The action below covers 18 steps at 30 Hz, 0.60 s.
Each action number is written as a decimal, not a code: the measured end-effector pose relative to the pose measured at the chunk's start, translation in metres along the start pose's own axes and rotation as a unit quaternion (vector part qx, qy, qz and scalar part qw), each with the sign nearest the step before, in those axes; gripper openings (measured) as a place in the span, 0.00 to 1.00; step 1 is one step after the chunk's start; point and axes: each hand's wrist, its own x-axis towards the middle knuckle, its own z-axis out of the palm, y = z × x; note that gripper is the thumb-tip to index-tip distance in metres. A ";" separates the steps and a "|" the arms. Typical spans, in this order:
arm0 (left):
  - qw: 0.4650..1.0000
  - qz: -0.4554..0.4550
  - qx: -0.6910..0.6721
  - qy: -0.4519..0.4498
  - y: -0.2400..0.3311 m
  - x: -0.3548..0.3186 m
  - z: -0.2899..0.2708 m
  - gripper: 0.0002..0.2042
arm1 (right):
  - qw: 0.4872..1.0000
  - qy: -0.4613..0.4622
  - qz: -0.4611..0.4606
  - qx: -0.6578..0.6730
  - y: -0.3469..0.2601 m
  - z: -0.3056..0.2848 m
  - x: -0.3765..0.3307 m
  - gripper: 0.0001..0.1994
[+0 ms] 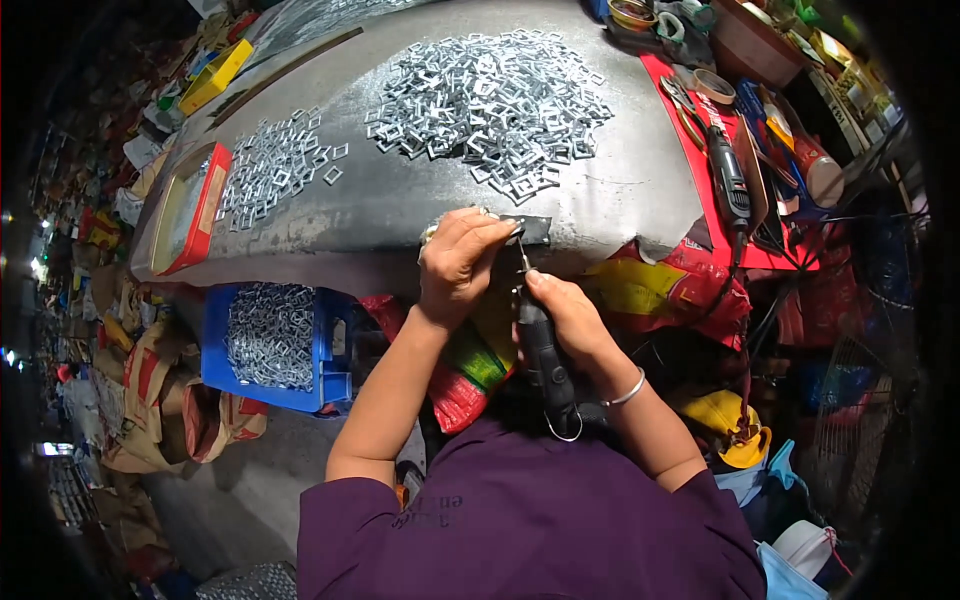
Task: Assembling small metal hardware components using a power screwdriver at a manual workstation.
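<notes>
My left hand (458,265) is closed at the table's front edge, its thumb and fingertips pinching a small metal piece (518,228) mostly covered by the fingers. A black pad (538,232) lies under the fingertips. My right hand (572,318) is wrapped round a black rotary grinder (543,350), held upright with its thin bit (524,258) pointing at the pinched piece. Beyond the hands, a large heap of square metal frames (490,100) is spread on the grey table (380,205). A smaller group of the same frames (272,170) lies to the left.
A red-rimmed tray (208,210) stands at the table's left end. Below it hangs a blue bin (325,365) filled with metal frames. On the right, a red board (705,190) carries pliers (684,105), a second rotary tool (728,180) and a tape roll (714,85).
</notes>
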 end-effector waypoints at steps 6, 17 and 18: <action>0.999 0.022 0.023 -0.002 -0.005 -0.006 0.001 0.13 | 0.998 0.019 0.052 0.035 -0.020 0.004 0.007 0.22; 0.999 0.022 0.037 0.000 -0.004 -0.010 0.004 0.13 | 1.000 0.002 0.015 0.016 -0.025 0.014 0.004 0.21; 0.999 0.022 0.036 -0.001 -0.003 -0.009 0.004 0.13 | 1.000 -0.003 0.004 0.008 -0.023 0.016 0.005 0.21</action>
